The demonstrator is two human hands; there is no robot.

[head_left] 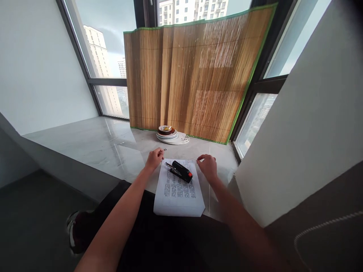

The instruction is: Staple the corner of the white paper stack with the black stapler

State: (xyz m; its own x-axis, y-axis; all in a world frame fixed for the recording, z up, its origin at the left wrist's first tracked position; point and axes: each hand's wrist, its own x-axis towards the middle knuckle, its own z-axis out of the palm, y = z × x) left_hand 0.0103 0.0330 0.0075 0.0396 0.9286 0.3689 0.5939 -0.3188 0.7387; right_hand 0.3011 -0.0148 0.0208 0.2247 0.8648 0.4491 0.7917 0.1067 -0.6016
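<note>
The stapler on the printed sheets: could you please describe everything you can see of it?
The stapler looks like black plastic, with a red patch at its right end and silvery metal at its left. It lies flat and slantwise on the upper part of the printed sheets, between the left hand and right hand; neither touches it.

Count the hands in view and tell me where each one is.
2. The left hand is at the top left corner of the printed sheets; the right hand is at their top right corner, with the black stapler lying between them. No others show.
</note>
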